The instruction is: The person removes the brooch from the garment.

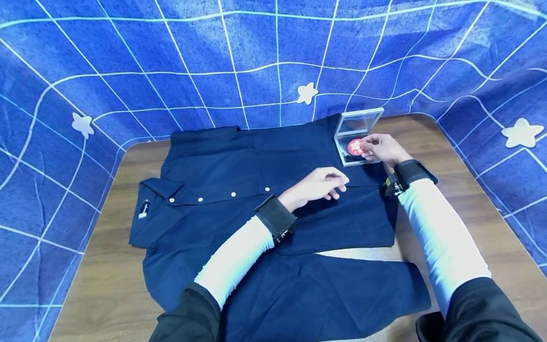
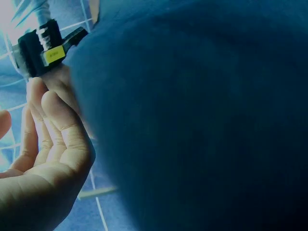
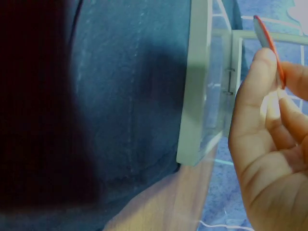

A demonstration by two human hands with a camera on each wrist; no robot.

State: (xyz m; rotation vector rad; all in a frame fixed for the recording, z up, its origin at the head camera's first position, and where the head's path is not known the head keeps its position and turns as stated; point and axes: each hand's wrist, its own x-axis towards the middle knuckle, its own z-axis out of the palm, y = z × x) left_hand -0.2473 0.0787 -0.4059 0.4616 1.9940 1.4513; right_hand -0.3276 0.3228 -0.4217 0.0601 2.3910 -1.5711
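My right hand (image 1: 386, 148) pinches a thin round red badge (image 1: 354, 147) with a pale star-like pattern between thumb and fingers. In the right wrist view the badge (image 3: 264, 34) shows edge-on, red on one face and grey on the other. Behind it a square, clear-windowed case (image 1: 340, 153) with a pale frame stands with its hinged lid (image 1: 361, 113) raised. The case rests on the hem end of a dark navy button-up shirt (image 1: 213, 164). Over the middle of the shirt, my left hand (image 1: 319, 184) hovers with fingers loosely bent and nothing in them.
The shirt lies spread on a wooden table (image 1: 102, 228), its collar (image 1: 155, 209) to the left and white buttons along its middle. A blue cloth (image 1: 192, 47) with white grid lines and stars hangs behind and on both sides. Trouser-like dark fabric (image 1: 342, 294) lies nearest me.
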